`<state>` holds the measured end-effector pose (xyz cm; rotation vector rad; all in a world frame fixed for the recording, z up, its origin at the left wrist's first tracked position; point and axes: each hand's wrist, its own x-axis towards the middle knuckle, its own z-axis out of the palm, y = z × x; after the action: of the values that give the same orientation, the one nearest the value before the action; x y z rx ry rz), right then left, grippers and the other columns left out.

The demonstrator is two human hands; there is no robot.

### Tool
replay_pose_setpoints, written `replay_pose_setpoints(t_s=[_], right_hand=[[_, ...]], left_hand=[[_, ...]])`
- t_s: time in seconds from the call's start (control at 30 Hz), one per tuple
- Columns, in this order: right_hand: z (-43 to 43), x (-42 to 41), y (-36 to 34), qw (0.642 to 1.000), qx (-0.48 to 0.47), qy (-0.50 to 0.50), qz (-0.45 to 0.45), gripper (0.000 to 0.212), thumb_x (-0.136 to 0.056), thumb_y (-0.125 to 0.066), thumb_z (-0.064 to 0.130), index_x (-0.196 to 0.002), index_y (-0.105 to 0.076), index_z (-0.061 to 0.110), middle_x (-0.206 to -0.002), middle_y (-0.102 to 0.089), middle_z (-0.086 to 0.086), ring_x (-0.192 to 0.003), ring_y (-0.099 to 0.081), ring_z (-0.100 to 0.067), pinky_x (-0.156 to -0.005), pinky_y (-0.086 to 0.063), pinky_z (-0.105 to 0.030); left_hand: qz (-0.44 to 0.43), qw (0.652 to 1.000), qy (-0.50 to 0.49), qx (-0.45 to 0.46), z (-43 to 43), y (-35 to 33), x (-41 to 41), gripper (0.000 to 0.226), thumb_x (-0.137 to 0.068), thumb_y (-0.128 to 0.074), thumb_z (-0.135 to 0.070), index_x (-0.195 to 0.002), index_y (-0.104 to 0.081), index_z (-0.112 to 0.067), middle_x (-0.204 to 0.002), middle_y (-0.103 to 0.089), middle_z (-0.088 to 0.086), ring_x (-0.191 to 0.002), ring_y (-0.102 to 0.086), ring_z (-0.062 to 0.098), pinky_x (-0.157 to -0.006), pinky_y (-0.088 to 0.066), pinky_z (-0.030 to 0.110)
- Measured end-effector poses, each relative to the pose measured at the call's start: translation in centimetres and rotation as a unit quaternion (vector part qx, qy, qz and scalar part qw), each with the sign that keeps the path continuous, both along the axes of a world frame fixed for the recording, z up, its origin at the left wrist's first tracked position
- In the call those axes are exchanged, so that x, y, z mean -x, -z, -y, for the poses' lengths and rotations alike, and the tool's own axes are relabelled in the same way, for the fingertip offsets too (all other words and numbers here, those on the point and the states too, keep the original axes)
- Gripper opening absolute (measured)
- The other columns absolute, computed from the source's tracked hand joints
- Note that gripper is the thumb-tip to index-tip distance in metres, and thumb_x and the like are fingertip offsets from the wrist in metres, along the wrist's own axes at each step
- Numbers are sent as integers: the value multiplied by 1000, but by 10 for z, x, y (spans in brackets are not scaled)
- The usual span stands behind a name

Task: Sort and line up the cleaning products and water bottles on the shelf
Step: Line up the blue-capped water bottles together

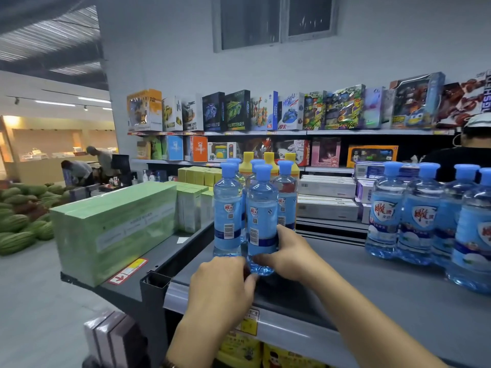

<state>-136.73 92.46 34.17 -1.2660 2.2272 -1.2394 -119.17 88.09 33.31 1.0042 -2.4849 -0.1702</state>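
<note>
Blue is everywhere on this grey shelf (372,282): clear bottles with blue caps, blue liquid and blue labels. Both hands meet low on the front bottle (261,224) of a small cluster standing near the shelf's left end. The left hand (223,288) comes up from below with its thumb against the bottle's base, fingers curled loosely; I cannot tell how firmly it grips. The right hand (287,253) wraps the bottle's lower right side, fingers closed round it. The bottle stands upright on the shelf, touching its neighbour (228,208) on the left. Its label faces back to front here, showing a barcode and a small red-and-white emblem; the characters are too small to read.

Behind the cluster stand three yellow-capped bottles (269,159). Well apart on the right, a row of the same blue bottles (422,216) faces forward, each with a white shield and large red Chinese characters I cannot make out.

Left of the cluster lies a long pale green carton (114,224), its print too faint to read, with a red-and-white arrow sticker (127,272) on the ledge just before it. Toy boxes (265,111) line the wall shelves; one orange box shows "12". Watermelons (21,221) are heaped on the floor at far left.
</note>
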Motion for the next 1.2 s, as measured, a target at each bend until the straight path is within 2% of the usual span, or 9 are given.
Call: replay_pose_setpoints(t_s=[0.17, 0.3, 0.4, 0.5, 0.67, 0.77, 0.9, 1.07, 1.2], right_hand=[[-32, 11, 6, 1000, 8, -15, -2, 59, -69, -95, 34, -121, -68, 37, -115, -77, 15, -108, -72, -6, -99, -60, -40], [-51, 18, 10, 1000, 12, -17, -5, 58, -69, -94, 31, -120, -69, 39, -110, -78, 16, -101, -75, -4, -92, -63, -37], [-62, 16, 6, 999, 17, 10, -36, 48, -68, -90, 28, -113, -72, 35, -100, -78, 16, -91, -74, -1, -78, -63, -25], [-67, 9, 4, 994, 23, 87, -68, 36, -66, -87, 31, -93, -64, 25, -86, -72, 10, -75, -66, -5, -54, -48, -19], [-75, 13, 8, 993, 7, 89, -76, 60, -55, -97, 45, -97, -57, 28, -93, -70, 10, -83, -68, -9, -68, -56, -29], [-83, 25, 6, 997, -13, 39, -58, 44, -67, -97, 30, -98, -66, 28, -95, -73, 10, -82, -69, -5, -78, -59, -24], [-82, 31, 11, 998, 2, 38, -53, 43, -70, -95, 23, -105, -72, 29, -97, -78, 12, -90, -73, -4, -91, -62, -35], [-85, 23, 8, 995, 17, 92, -41, 46, -68, -98, 30, -100, -66, 28, -94, -72, 13, -82, -68, -1, -66, -53, -19], [-93, 17, 4, 987, 13, 133, -93, 57, -59, -98, 49, -96, -59, 31, -93, -71, 15, -84, -67, -5, -65, -52, -27]], left_hand=[[-238, 966, 35, -98, -6, 1, 14, 33, -95, -63, -64, -116, -55, -40, -107, -68, -17, -101, -67, 9, -86, -60, 43], [-309, 935, 73, -158, -17, 0, 40, 43, -86, -75, -64, -115, -52, -42, -103, -70, -17, -97, -69, 3, -87, -62, 39], [-311, 936, 76, -146, -25, -5, 59, 54, -81, -79, -65, -116, -50, -37, -104, -66, -14, -98, -67, 7, -87, -62, 41], [-278, 954, 50, -97, -28, -10, 73, 67, -76, -77, -74, -120, -52, -30, -106, -66, -8, -101, -68, 19, -88, -60, 47], [-263, 951, 78, -140, -20, -19, 82, 54, -76, -85, -63, -113, -62, -31, -102, -75, -9, -95, -72, 14, -86, -59, 38], [-239, 935, 154, -213, -3, -27, 78, 43, -81, -89, -49, -115, -70, -31, -103, -77, -14, -92, -71, 0, -84, -58, 25], [-221, 885, 278, -301, 11, -30, 70, 37, -90, -85, -34, -124, -72, -31, -111, -81, -10, -106, -75, 8, -92, -63, 33], [-241, 916, 234, -221, 4, -24, 74, 55, -78, -93, -47, -126, -66, -39, -107, -76, -16, -98, -72, -3, -87, -63, 28], [-243, 917, 220, -228, -8, -21, 84, 48, -77, -94, -42, -116, -68, -37, -102, -76, -16, -90, -69, -11, -82, -63, 25]])
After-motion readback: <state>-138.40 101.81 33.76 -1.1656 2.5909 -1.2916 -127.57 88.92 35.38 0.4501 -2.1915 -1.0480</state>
